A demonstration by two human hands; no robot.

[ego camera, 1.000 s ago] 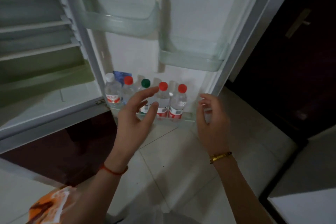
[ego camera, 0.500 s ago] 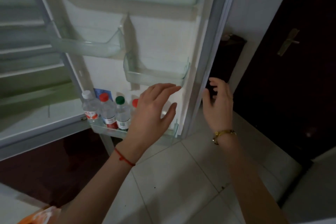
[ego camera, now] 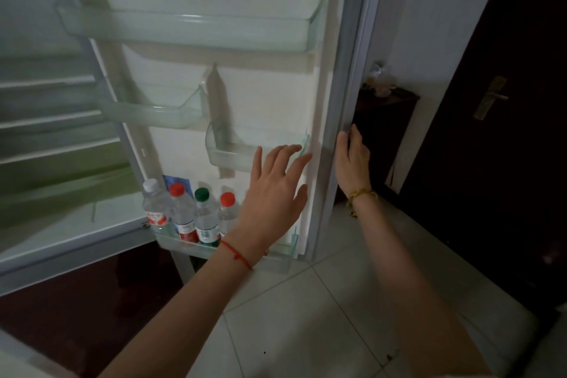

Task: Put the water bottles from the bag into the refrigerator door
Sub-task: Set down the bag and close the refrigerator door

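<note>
Four water bottles (ego camera: pixel 190 215) standing upright in a row in the bottom door shelf (ego camera: pixel 196 247) of the refrigerator door (ego camera: pixel 267 95), touching side by side: white cap at far left, then red, green, red. Possibly more behind the left hand (ego camera: pixel 273 193), hard to tell. Left hand spread flat and empty in front of the door's inner face, fingers fanned, fingertips over the small middle bin (ego camera: pixel 227 153); red string at the wrist. Right hand (ego camera: pixel 352 163) open too, gripping nothing, palm at the door's outer edge, gold bracelet on the wrist. Upper bins clear and bare. Pale floor tiles (ego camera: pixel 306 316) below, dark wooden door (ego camera: pixel 506 132) off to the right.
</note>
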